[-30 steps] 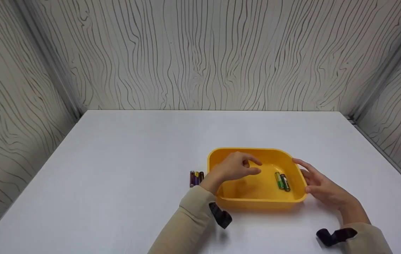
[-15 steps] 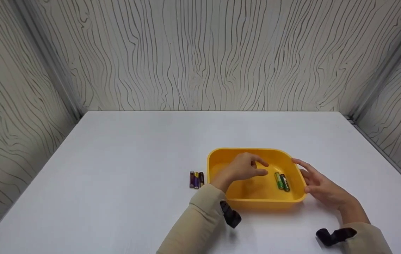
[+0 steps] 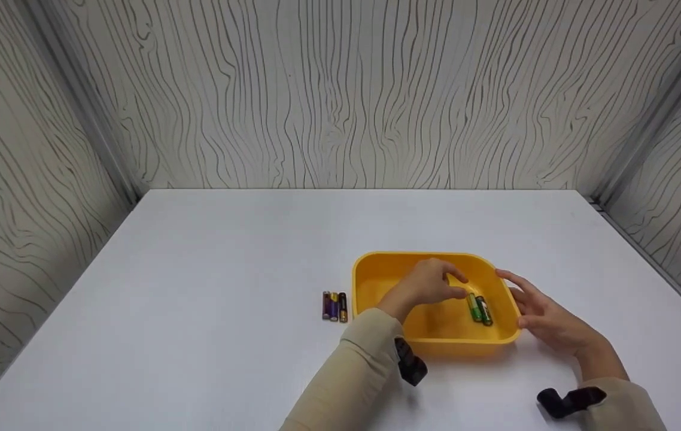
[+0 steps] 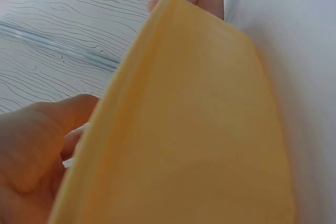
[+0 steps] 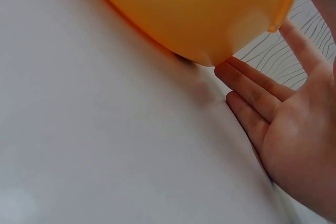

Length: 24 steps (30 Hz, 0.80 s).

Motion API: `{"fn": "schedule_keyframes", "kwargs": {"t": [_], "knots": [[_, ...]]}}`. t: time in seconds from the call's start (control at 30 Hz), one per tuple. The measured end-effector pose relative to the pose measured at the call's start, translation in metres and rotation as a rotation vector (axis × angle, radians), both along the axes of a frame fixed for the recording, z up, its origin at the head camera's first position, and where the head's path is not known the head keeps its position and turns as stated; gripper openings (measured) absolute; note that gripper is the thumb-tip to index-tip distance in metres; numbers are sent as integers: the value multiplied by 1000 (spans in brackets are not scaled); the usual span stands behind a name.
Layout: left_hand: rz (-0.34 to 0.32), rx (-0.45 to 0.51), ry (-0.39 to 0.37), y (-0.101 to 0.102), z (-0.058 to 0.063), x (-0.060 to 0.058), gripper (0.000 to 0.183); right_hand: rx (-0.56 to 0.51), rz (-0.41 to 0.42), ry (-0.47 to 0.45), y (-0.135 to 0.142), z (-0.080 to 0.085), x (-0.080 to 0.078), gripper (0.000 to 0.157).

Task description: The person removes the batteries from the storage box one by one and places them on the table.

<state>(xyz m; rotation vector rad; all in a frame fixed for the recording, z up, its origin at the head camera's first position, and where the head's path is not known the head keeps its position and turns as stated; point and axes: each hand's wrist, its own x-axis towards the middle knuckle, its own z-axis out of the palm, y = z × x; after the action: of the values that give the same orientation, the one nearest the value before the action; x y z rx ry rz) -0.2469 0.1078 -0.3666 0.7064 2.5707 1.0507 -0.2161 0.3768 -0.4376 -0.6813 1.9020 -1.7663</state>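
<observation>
Forefinger (image 3: 456, 273) and thumb (image 3: 454, 293) of the left hand (image 3: 427, 285) stand parted over the interior of a yellow tray (image 3: 448, 341), the hand released and holding nothing, both tips pointing toward three o'clock. Just beside them, near the tray's three o'clock wall, lie a light green battery (image 3: 474, 307) and a dark green battery (image 3: 484, 310), side by side; whether the thumb touches the nearer one cannot be told. The right hand (image 3: 550, 317) is likewise unclenched—its extended fingers (image 5: 252, 90) set against the tray's outside at three o'clock. Beyond the tray's nine o'clock wall, three batteries (image 3: 334, 306) in purple and dark tones form a row—long axes running from twelve to six—on a white table (image 3: 197, 335). Beige sleeves (image 3: 346, 377), with black devices (image 3: 412, 368) at the wrists, enter from seven and four o'clock. At twelve o'clock rises a grain-patterned panel (image 3: 340, 96).
</observation>
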Motion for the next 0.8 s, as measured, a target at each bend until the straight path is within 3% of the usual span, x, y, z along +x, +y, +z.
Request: {"fn": "schedule_keyframes", "kwargs": {"t": [0.23,0.47,0.6,0.8], "knots": [[65,-50,-23,14,1,0,28,24,-23,1,-1,2,2,77],[198,-59,-99,29,-2,2,28,23,-19,1,-2,1,1,75],[248,-95,-106,36,-4,2,30,32,-25,2,-2,1,1,77],[281,-168,-115,43,-9,3,35,2,-1,3,-1,1,0,77]]}}
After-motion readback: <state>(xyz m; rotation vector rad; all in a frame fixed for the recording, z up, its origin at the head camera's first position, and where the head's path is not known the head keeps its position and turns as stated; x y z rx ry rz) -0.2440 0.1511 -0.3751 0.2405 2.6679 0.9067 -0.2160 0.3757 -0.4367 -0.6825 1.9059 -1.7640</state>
